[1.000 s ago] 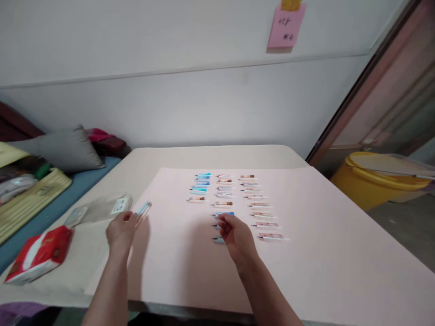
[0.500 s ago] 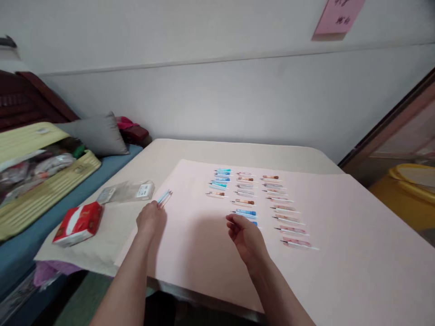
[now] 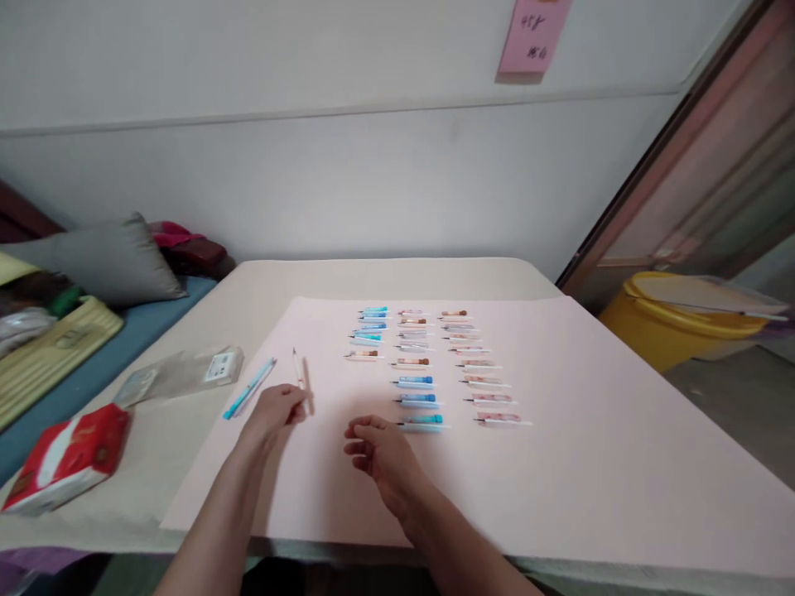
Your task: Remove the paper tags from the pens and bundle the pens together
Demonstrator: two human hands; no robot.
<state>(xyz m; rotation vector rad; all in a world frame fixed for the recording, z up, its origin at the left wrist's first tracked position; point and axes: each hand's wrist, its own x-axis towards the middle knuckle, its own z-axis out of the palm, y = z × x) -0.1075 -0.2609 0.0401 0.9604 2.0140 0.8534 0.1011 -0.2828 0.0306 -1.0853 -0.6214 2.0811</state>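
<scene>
Toward the left of the pink sheet, the left hand now pinches one slim pale pen between thumb and fingertips, its tip pointing to the far side. Half a second ago that hand was farther left, beside a small bunch; now a blue pen lies slanted there, left of the hand, so one piece appears to be separated from the group. The right hand has shifted left and nearer, off the middle column, and hangs with its fingers loosely curled and slightly spread, nothing visible between them. Its move uncovers the turquoise pen at that column's near end, just beside the knuckles. Other pens lie sideways in three columns, the right one ending in a pink pen. Nothing seems to block the gap between the hands, though the right arm shades the sheet. Off its left edge rest a clear plastic bag and a red packet; a yellow bucket stands beyond the table at right.
</scene>
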